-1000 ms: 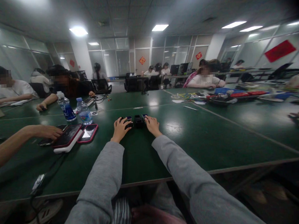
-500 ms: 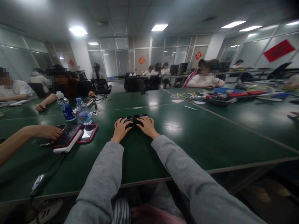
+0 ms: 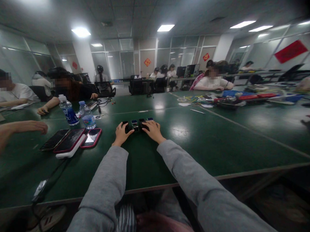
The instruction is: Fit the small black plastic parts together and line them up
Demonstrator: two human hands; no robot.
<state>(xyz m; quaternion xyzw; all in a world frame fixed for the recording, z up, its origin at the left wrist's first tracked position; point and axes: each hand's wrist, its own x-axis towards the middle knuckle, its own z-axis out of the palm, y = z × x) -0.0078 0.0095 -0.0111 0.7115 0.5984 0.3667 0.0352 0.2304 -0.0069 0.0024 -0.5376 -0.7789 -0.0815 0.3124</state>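
Note:
A row of small black blocks with bluish tops (image 3: 137, 124) lies on the green table (image 3: 199, 144) straight ahead of me. My left hand (image 3: 121, 132) rests at the row's left end, fingers curled on the leftmost block. My right hand (image 3: 151, 129) covers the right end, fingers bent over the blocks there. Both arms are in grey sleeves. How many blocks each hand grips is hidden by the fingers.
Three phones (image 3: 71, 138) lie to the left, beside two water bottles (image 3: 77, 114). A neighbour's hand (image 3: 28, 127) hovers at far left. A cable and plug (image 3: 40, 189) lie near the front edge. Clutter (image 3: 233, 100) and seated people line the far sides.
My hands have drawn the blocks closer together, the left hand shifting slightly left. The neighbour's hand lifted off the phones and pulled back to the left.

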